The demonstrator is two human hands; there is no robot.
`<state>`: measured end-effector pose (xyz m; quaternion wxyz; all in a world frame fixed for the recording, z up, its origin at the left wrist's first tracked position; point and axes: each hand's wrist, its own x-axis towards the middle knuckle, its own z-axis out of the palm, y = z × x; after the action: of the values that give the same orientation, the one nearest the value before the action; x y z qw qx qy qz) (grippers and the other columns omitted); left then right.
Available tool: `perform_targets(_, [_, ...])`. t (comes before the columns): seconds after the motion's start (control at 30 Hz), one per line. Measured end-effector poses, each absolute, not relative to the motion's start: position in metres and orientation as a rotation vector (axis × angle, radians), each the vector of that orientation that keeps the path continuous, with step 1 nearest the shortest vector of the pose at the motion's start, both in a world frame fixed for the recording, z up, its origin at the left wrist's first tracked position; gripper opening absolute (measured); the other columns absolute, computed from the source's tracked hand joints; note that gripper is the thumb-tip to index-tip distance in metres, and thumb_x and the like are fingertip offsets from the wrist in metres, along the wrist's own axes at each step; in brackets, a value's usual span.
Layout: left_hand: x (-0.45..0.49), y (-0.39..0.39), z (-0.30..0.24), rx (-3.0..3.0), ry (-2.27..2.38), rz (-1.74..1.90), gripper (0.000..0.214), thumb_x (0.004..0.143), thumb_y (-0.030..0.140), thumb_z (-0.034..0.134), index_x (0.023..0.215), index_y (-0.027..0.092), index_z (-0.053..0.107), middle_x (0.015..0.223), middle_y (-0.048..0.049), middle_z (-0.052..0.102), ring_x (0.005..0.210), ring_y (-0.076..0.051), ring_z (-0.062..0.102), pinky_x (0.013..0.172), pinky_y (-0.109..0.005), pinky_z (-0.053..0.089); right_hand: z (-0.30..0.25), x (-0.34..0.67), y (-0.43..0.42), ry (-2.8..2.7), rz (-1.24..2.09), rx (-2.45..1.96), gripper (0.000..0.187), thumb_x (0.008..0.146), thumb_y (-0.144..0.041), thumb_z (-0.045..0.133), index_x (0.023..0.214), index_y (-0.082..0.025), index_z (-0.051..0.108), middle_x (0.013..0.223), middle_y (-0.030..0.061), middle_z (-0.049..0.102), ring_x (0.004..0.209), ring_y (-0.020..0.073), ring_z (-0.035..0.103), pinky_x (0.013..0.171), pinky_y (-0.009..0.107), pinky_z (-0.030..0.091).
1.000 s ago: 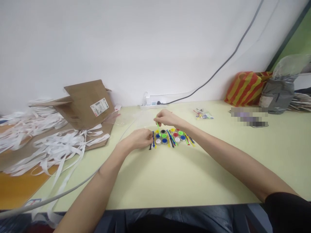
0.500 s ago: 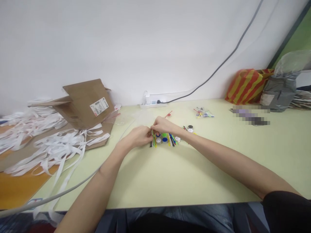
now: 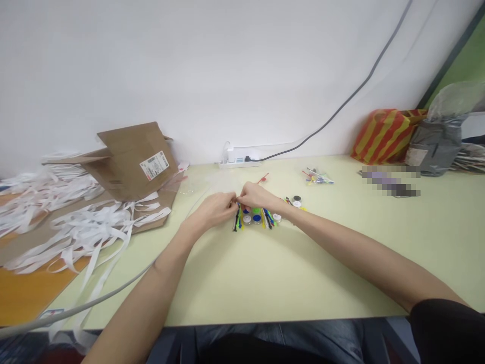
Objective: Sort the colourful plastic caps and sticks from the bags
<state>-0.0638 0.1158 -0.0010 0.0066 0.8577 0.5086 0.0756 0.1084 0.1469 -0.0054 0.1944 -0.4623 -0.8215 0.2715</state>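
**Q:** Hands?
**A:** Left hand (image 3: 212, 210) and right hand (image 3: 258, 196) are both bare, with the fingers curled in and the fingertips meeting just above the parts. Looks like a pinch, but anything held is hidden, so can't tell.

**Q:** Where are the parts?
**A:** Directly under the hands: a tight cluster of small round plastic caps (image 3: 252, 218) in white, blue and green, with thin coloured plastic sticks (image 3: 268, 218) lying among them, on the pale yellow-green worktop (image 3: 303, 273).

**Q:** Risks?
**A:** The cluster is packed close, so a dragged wrist could knock sticks askew. A slipped pinch could flick a small piece away, and the round caps might roll.

**Q:** Room to move?
**A:** The near worktop edge is well apart from the hands. Tighter on the left: a grey cable (image 3: 94, 298) and white strapping strips (image 3: 79, 242) lie there. Right, black and white discs (image 3: 297, 201) sit near. Farther off, a bundle of coloured sticks (image 3: 317, 176), then a white power strip (image 3: 235, 164) by the wall.
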Motion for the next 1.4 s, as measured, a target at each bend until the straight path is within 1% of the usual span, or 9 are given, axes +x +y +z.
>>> perform_targets(0.1, [-0.071, 0.120, -0.003, 2.671, 1.524, 0.401, 0.025, 0.091, 0.023, 0.034, 0.110, 0.020, 0.051, 0.083, -0.0053, 0.061, 0.071, -0.022, 0.055, 0.064, -0.031, 0.036, -0.005, 0.109, 0.148, -2.274, 0.812, -1.275, 0.029, 0.078, -0.020, 0.050, 0.053, -0.013, 0.064, 0.056, 0.0066, 0.066, 0.051, 0.0114, 0.054, 0.055, 0.021, 0.040])
perform_targets(0.23, [-0.079, 0.125, -0.005, 2.630, 1.399, 0.498, 0.026, 0.095, 0.024, 0.033, 0.119, 0.019, 0.042, 0.100, -0.0086, 0.061, 0.076, -0.021, 0.058, 0.070, -0.032, 0.041, -0.001, 0.110, 0.149, -2.204, 0.810, -1.269, 0.027, 0.079, -0.023, 0.050, 0.062, -0.012, 0.069, 0.056, 0.0055, 0.065, 0.050, 0.0116, 0.054, 0.052, 0.021, 0.037])
perform_targets(0.3, [-0.080, 0.125, -0.003, 2.610, 1.408, 0.464, 0.024, 0.096, 0.031, 0.037, 0.116, 0.020, 0.045, 0.097, -0.0073, 0.063, 0.077, -0.021, 0.059, 0.070, -0.031, 0.041, 0.002, 0.111, 0.148, -2.176, 0.770, -1.280, 0.028, 0.080, -0.024, 0.050, 0.064, -0.012, 0.070, 0.054, 0.0048, 0.063, 0.050, 0.0117, 0.053, 0.051, 0.022, 0.035])
perform_targets(0.4, [-0.078, 0.124, 0.001, 2.625, 1.532, 0.273, 0.025, 0.091, 0.044, 0.050, 0.096, 0.020, 0.056, 0.081, -0.0038, 0.063, 0.070, -0.020, 0.057, 0.063, -0.029, 0.036, 0.007, 0.114, 0.148, -2.134, 0.716, -1.304, 0.028, 0.079, -0.024, 0.051, 0.066, -0.011, 0.072, 0.054, 0.0042, 0.062, 0.051, 0.0114, 0.051, 0.052, 0.023, 0.032])
perform_targets(0.5, [-0.076, 0.122, 0.005, 2.707, 1.612, 0.181, 0.025, 0.085, 0.045, 0.058, 0.080, 0.021, 0.060, 0.073, -0.0029, 0.063, 0.066, -0.019, 0.056, 0.059, -0.030, 0.031, 0.010, 0.117, 0.148, -2.105, 0.684, -1.333, 0.029, 0.079, -0.022, 0.051, 0.067, -0.010, 0.074, 0.055, 0.0043, 0.061, 0.053, 0.0114, 0.050, 0.054, 0.024, 0.032])
perform_targets(0.7, [-0.076, 0.123, 0.005, 2.783, 1.540, 0.244, 0.015, 0.085, 0.035, 0.058, 0.087, 0.022, 0.066, 0.084, -0.0036, 0.067, 0.073, -0.019, 0.058, 0.062, -0.029, 0.033, 0.008, 0.118, 0.153, -2.077, 0.646, -1.309, 0.030, 0.077, -0.023, 0.050, 0.065, -0.011, 0.074, 0.052, 0.0028, 0.057, 0.053, 0.0117, 0.048, 0.052, 0.025, 0.029])
perform_targets(1.0, [-0.081, 0.121, 0.005, 2.786, 1.579, 0.114, 0.005, 0.077, 0.021, 0.054, 0.079, 0.022, 0.058, 0.076, -0.0030, 0.063, 0.064, -0.018, 0.054, 0.056, -0.029, 0.029, 0.008, 0.119, 0.156, -2.047, 0.629, -1.323, 0.031, 0.077, -0.024, 0.050, 0.065, -0.011, 0.075, 0.055, 0.0034, 0.060, 0.053, 0.0114, 0.048, 0.054, 0.025, 0.030])
perform_targets(1.1, [-0.084, 0.122, 0.004, 2.718, 1.619, -0.002, 0.008, 0.072, 0.016, 0.054, 0.077, 0.022, 0.056, 0.075, -0.0032, 0.062, 0.064, -0.019, 0.053, 0.054, -0.029, 0.028, 0.008, 0.118, 0.154, -2.049, 0.628, -1.316, 0.030, 0.077, -0.023, 0.050, 0.065, -0.011, 0.075, 0.054, 0.0032, 0.059, 0.053, 0.0112, 0.047, 0.053, 0.025, 0.029])
perform_targets(1.4, [-0.083, 0.121, 0.002, 2.771, 1.645, -0.035, 0.011, 0.073, 0.011, 0.052, 0.074, 0.021, 0.057, 0.069, -0.0031, 0.060, 0.061, -0.019, 0.053, 0.055, -0.031, 0.025, 0.007, 0.119, 0.156, -2.047, 0.609, -1.339, 0.030, 0.077, -0.024, 0.050, 0.065, -0.011, 0.075, 0.055, 0.0034, 0.060, 0.053, 0.0111, 0.047, 0.054, 0.025, 0.029])
